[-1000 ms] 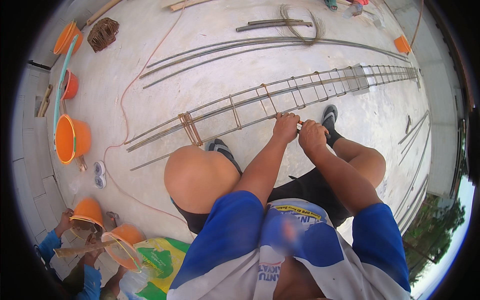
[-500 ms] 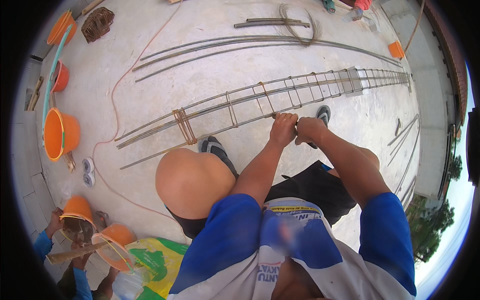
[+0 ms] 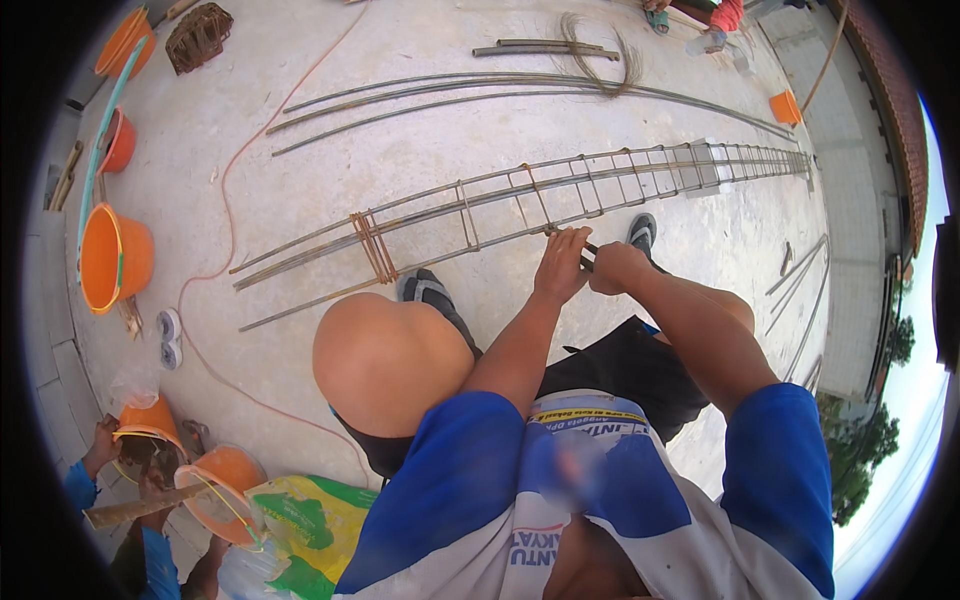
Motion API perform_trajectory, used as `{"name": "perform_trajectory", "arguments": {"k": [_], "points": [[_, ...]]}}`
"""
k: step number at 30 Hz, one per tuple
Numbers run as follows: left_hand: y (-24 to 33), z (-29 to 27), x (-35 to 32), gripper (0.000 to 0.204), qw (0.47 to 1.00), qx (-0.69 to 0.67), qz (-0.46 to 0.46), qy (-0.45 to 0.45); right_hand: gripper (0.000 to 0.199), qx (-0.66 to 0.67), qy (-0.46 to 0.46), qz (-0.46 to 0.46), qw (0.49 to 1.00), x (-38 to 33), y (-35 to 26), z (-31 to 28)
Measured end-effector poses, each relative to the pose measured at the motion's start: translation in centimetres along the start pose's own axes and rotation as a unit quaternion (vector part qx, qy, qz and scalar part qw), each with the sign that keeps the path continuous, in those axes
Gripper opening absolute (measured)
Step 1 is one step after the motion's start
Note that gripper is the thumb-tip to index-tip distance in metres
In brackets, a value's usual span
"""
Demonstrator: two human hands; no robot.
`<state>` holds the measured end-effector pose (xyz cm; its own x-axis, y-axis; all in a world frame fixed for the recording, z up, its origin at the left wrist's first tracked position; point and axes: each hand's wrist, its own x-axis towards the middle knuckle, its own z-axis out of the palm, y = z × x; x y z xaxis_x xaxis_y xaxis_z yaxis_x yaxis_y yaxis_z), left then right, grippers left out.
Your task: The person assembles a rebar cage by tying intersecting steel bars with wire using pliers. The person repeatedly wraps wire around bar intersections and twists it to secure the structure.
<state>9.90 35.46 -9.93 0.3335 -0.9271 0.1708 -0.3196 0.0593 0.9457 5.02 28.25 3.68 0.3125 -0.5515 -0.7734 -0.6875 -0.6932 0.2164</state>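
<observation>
A long steel rebar cage point(image 3: 590, 182) with square stirrups lies across the concrete floor in front of me. My left hand point(image 3: 562, 266) is closed at its near bar, fingertips by a stirrup joint; what it pinches is hidden. My right hand point(image 3: 618, 267) is beside it, closed on a dark-handled tool point(image 3: 588, 257) whose head I cannot make out. Several loose rusty stirrups point(image 3: 373, 248) hang bunched on the cage's left part. My feet in dark sandals point(image 3: 428, 290) are on the near side of the cage.
Loose rebars point(image 3: 420, 100) and a coil of thin wire point(image 3: 612, 65) lie beyond the cage. Orange buckets point(image 3: 120, 258) and a hose point(image 3: 232, 200) are on the left. At lower left a co-worker's hands point(image 3: 104, 440) hold a bucket point(image 3: 150, 425) near a yellow-green sack point(image 3: 318, 530).
My hands have drawn slightly apart, and more of the dark tool shows between them. My left fingers look straighter. The co-worker's hand at the top right has shifted a little.
</observation>
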Motion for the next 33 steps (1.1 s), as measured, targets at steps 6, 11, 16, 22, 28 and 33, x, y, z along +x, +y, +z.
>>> {"name": "perform_trajectory", "arguments": {"k": [6,11,16,22,28,33], "points": [[1.5,-0.3,-0.7,0.055,0.995,0.047,-0.008,0.087,0.025,0.363,-0.234,0.099,0.897,0.3,1.4,-1.9],[0.2,1.2,-0.2,0.046,0.992,0.068,0.029,0.099,0.029,0.534,-0.291,0.074,0.791,0.4,3.3,0.0],[-0.3,0.9,1.1,0.036,0.999,0.044,-0.003,0.019,0.028,0.027,-0.060,0.068,0.996,-3.2,-1.7,-4.8],[-0.1,0.2,0.8,0.036,0.997,0.043,0.014,-0.056,0.023,-0.012,0.142,0.065,0.988,-3.2,-2.0,0.7],[-0.3,-0.7,0.3,0.052,0.999,-0.042,-0.008,0.021,0.027,0.026,-0.026,0.005,0.999,-2.8,-1.9,-3.8],[1.0,-0.7,-0.8,0.063,0.995,-0.016,-0.058,0.083,0.023,0.266,-0.198,0.103,0.938,-1.4,-0.4,-5.2]]}}
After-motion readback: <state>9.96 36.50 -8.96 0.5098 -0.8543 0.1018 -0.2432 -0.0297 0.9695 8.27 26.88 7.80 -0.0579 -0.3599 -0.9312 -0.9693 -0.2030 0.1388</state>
